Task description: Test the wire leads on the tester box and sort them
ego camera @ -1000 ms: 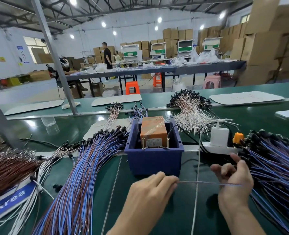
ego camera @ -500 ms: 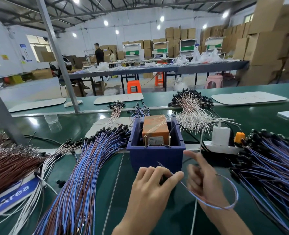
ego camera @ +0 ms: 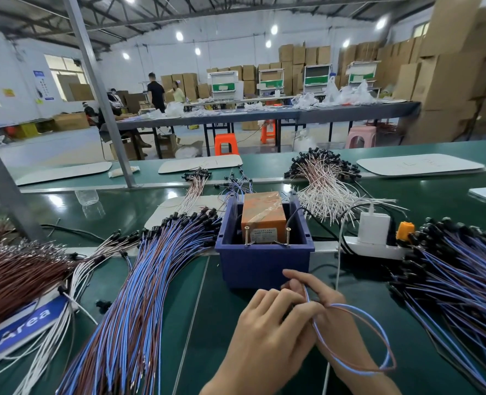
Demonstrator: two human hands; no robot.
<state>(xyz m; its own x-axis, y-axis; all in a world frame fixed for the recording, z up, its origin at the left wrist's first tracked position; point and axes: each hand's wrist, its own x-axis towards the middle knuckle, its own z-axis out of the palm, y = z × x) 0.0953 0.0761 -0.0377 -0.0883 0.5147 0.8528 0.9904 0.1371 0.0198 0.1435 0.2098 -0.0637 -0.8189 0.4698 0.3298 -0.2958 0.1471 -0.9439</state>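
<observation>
Head view: one wire lead [ego camera: 389, 355], blue and brown, is held in front of the blue bin [ego camera: 264, 269] and is bent into a loop that hangs out to the right over the green table [ego camera: 179, 323]. The lead is pinched by the curled fingers of the right hand [ego camera: 331, 312], and the left hand [ego camera: 270, 323] is closed against it at the same spot, fingers curled round the lead; its ends are hidden between the two hands. The orange tester box [ego camera: 263, 213] is seated inside the bin, with two upright screws [ego camera: 246, 237] at its near edge, apart from the hands. A large pile of blue and brown leads [ego camera: 139, 295] is spread to the left of the bin, and a second pile [ego camera: 458, 280] lies to the right. White leads [ego camera: 327, 192] are heaped behind the bin, and a power strip [ego camera: 375, 250] is seen just right of it.
</observation>
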